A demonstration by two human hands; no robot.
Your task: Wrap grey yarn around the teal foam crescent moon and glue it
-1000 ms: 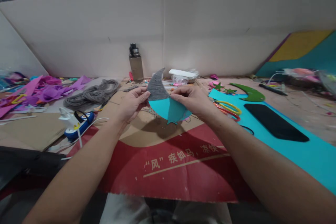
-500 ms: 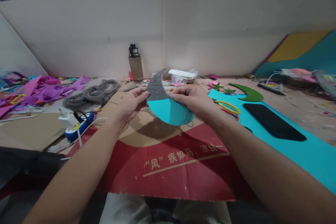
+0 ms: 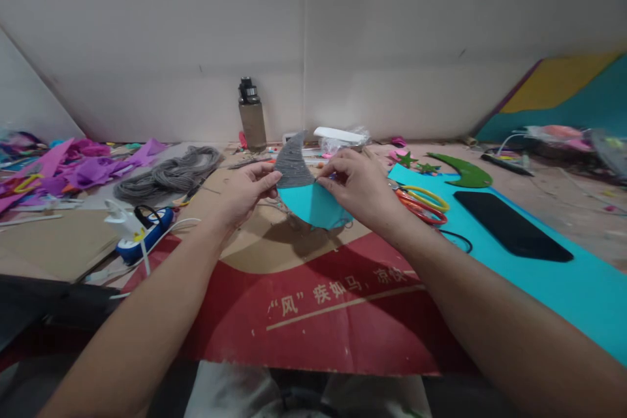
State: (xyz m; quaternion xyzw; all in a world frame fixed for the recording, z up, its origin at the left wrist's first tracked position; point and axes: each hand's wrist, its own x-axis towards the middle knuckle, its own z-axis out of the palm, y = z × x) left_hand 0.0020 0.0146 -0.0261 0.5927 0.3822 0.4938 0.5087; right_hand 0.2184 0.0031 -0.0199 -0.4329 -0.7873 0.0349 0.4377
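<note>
The most legible thing here is the cardboard sheet (image 3: 318, 339), red toward the person and plain brown farther off, lying on the counter (image 3: 582, 192). Pale Chinese characters run across the red part, reading “风”疾如马,凉快一, with a pale line underneath; the right forearm covers what follows.

Above the brown area, held up off the cardboard, is a grey-and-blue piece (image 3: 318, 204): a ridged grey part curves to a point at the top, and smooth bright blue shows below. The left hand (image 3: 251, 188) has its grip closed on the left edge, thumb in front. The right hand (image 3: 360, 183) bunches its thumb and fingertips at the right edge, where grey meets blue; whether that grip is closed cannot be told.

To the right, scissors (image 3: 427, 208) with red and yellow handles and a black phone (image 3: 512, 225) lie on a blue sheet (image 3: 578, 300). A green crescent (image 3: 470, 174) and green stars (image 3: 405, 159) sit beyond. To the left are a grey yarn bundle (image 3: 169, 174), purple scraps (image 3: 95, 171) and a blue power strip (image 3: 159, 227). A bottle (image 3: 253, 125) stands by the back panel (image 3: 196, 32).
</note>
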